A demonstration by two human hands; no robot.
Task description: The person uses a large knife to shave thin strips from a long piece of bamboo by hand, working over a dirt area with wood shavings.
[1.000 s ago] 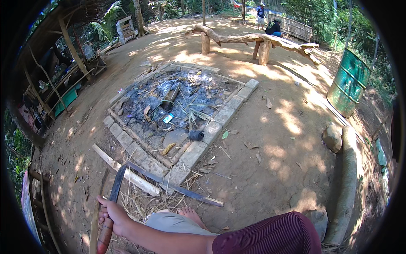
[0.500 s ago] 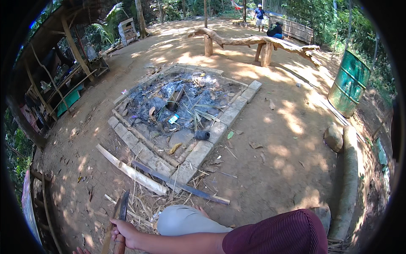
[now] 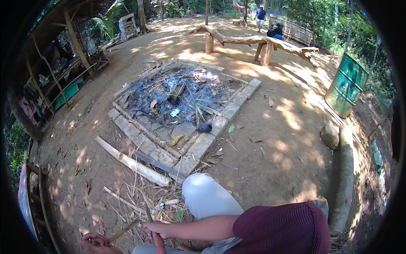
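Hands low at the near edge: your left hand (image 3: pixel 96 243) is clamped on 1 thin bamboo strip (image 3: pixel 122 231), angled up rightward toward the blade; your right hand (image 3: pixel 154 230) is wrapped around a knife handle (image 3: pixel 158 242), blade (image 3: pixel 148 212) pointing away over the split-bamboo litter (image 3: pixel 139 192).

The fire pit (image 3: pixel 182 101) sits in the middle of the yard, ringed by blocks (image 3: pixel 203 146). A split pole (image 3: pixel 131 163) lies just before its near-left edge. Behind it stands a log bench (image 3: pixel 253 40); a drum (image 3: pixel 347 84) stands well to the right, a stone (image 3: pixel 330 135) before it. A shelter (image 3: pixel 55 72) lies to the left. Straw (image 3: pixel 139 199) lies between pole and hands
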